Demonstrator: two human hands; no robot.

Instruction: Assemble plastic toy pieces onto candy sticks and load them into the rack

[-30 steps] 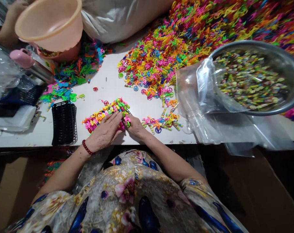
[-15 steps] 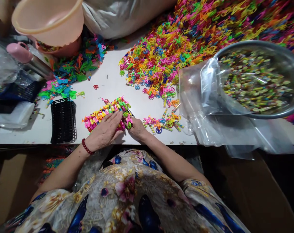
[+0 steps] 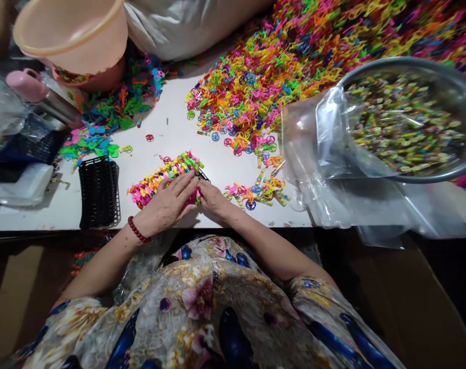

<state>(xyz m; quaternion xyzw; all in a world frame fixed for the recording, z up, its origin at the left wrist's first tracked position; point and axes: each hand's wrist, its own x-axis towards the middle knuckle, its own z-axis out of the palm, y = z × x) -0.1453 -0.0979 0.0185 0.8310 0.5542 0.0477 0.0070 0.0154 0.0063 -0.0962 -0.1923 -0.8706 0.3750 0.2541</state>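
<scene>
A row of small colourful plastic toy pieces (image 3: 167, 174) stands packed in a black rack on the white table (image 3: 179, 138). My left hand (image 3: 166, 204) lies flat on the near end of that row, a red bead bracelet at its wrist. My right hand (image 3: 213, 199) pinches the row's right end, fingertips meeting the left hand's. Just right of my right hand lies a small cluster of loose pieces (image 3: 259, 192).
A huge heap of colourful pieces (image 3: 294, 66) fills the far right. A steel bowl (image 3: 451, 174) of pieces sits on clear plastic bags (image 3: 332, 169). An empty black rack (image 3: 99, 192) stands left. Orange plastic basins (image 3: 73, 36) and a pink-capped bottle (image 3: 28, 84) are far left.
Both hands have stayed on the row; the right hand's fingers have closed in at its right end, hiding the green and pink piece seen there before. The view has shifted slightly.
</scene>
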